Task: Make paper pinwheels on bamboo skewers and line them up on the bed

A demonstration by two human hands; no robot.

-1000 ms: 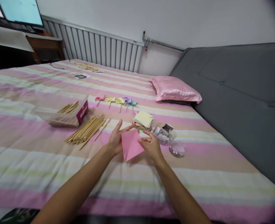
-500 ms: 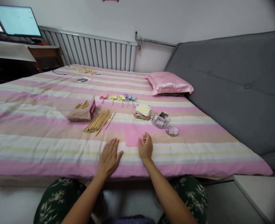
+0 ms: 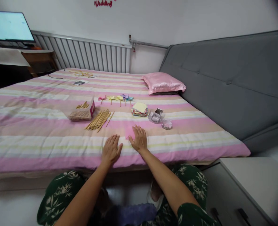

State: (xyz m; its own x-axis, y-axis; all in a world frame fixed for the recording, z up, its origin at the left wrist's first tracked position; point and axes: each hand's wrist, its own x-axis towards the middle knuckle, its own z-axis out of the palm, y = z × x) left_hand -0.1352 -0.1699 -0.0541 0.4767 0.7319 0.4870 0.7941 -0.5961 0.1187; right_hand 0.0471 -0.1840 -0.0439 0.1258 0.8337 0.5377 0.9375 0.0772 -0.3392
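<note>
My left hand lies flat on the striped bedspread, fingers stretched out, with nothing under it that I can see. To its right, my right hand rests palm down with fingers spread, partly covering a pink paper square. Beyond the hands sits a stack of coloured paper squares, pale yellow on top. A pile of thin wooden sticks lies ahead of my left hand, one stick apart from it. Several paper pinwheels on sticks lie in a row farther back.
A clear box holding more sticks stands on the left. Right of the paper stack are an open plastic container with small items and a round clear case. A pink pillow lies near the grey headboard.
My right hand has gone from half curled beside the pink paper to lying spread over part of it. My left hand stays flat. The view has shifted slightly to the right.
</note>
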